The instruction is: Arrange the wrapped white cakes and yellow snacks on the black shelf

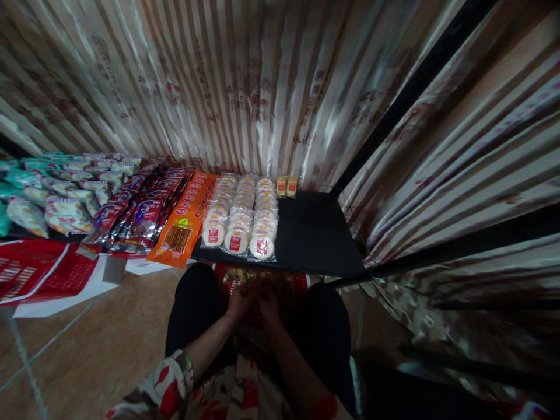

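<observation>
Between my knees, just below the shelf edge, both hands are together at a red box or bag (301, 283). My left hand (240, 298) reaches in beside small gold-wrapped packets (236, 275); its fingers are in shadow. Close by on the right, my right hand (268, 300) is darker still, its fingers lost in the gloom. Whether either one grips a packet cannot be made out. On the black shelf (321, 239) above, two small yellow packets (286, 186) stand at the back, right of three rows of round white crackers in clear wrappers (236, 240).
Left of the crackers lie an orange snack bag (186, 216), dark red packets (146, 213) and white and green packets (67, 213). A black post (394, 111) rises at the shelf's right corner. Curtains (262, 87) hang behind. Red-and-white cardboard (48, 271) sits lower left.
</observation>
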### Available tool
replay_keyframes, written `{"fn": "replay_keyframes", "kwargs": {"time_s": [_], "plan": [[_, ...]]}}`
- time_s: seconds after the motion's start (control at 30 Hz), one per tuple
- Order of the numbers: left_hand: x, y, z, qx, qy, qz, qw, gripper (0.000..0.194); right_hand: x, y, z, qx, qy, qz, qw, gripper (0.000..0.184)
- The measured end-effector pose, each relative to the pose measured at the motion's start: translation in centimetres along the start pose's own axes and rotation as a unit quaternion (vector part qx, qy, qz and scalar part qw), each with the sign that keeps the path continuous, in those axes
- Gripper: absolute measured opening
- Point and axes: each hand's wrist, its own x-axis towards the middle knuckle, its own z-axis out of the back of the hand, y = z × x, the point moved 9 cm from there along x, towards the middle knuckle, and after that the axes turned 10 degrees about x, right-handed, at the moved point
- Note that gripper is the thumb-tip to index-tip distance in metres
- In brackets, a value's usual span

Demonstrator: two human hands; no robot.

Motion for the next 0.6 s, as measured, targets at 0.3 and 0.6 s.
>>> {"fn": "replay_keyframes", "kwargs": {"time_s": [0.3, 0.6], "plan": [[-1.3, -1.0, -1.3, -0.104, 0.05, -0.033, 0.993, 0.007, -0.6, -0.2, 2.5, 0.011, -0.025, -0.032, 0.999, 0.023], [-2.6, -2.9, -0.8, -0.058, 0.05, -0.069, 0.995, 0.007, -2.0, 1.3, 4.0, 0.043, -0.034, 0.022, 0.998, 0.031]]}}
